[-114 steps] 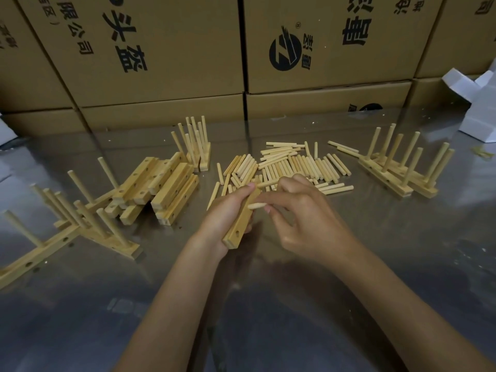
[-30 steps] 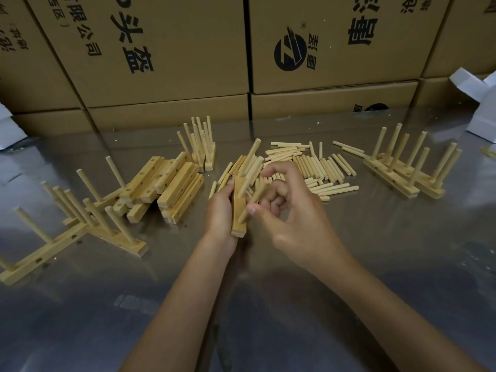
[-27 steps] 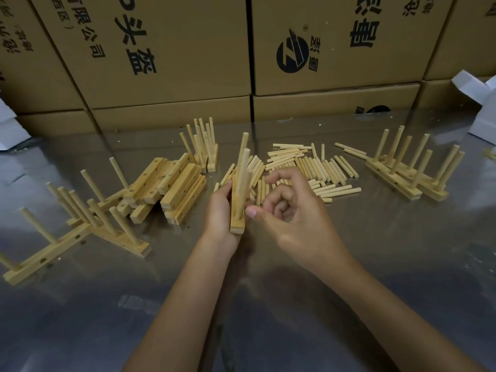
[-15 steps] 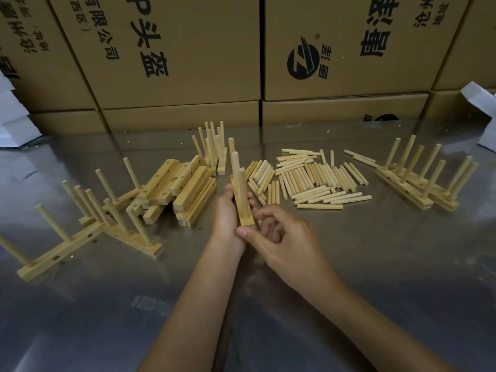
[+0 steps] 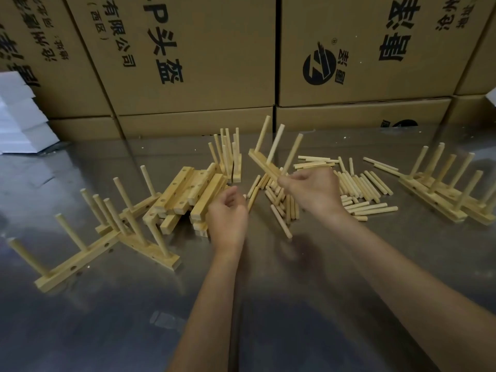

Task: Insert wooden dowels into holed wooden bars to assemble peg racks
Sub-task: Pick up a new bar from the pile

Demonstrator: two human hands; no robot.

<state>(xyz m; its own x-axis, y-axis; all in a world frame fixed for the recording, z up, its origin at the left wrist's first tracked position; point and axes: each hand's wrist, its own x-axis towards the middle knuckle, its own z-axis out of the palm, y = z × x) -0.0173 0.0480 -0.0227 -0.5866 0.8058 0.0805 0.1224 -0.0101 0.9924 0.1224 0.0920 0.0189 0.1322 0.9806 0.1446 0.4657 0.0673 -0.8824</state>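
Observation:
My right hand (image 5: pixel 312 190) pinches the near end of a wooden bar (image 5: pixel 264 165) with three dowels standing up from it, held above the pile of loose dowels (image 5: pixel 357 183). To the left and lower, my left hand (image 5: pixel 228 214) hovers with loosely curled fingers and holds nothing. It sits just right of the stack of bare holed bars (image 5: pixel 188 194).
Finished peg racks lie at the left (image 5: pixel 107 237), at the far right (image 5: pixel 442 194) and upright behind the bar stack (image 5: pixel 228 157). Cardboard boxes (image 5: pixel 188 63) wall off the back of the shiny metal table (image 5: pixel 295 291). White foam pieces (image 5: pixel 21 119) sit at the far left.
The bar passed from my left hand to my right hand, which lifted it up and to the right with its three dowels. My left hand let go and drifted left toward the bar stack.

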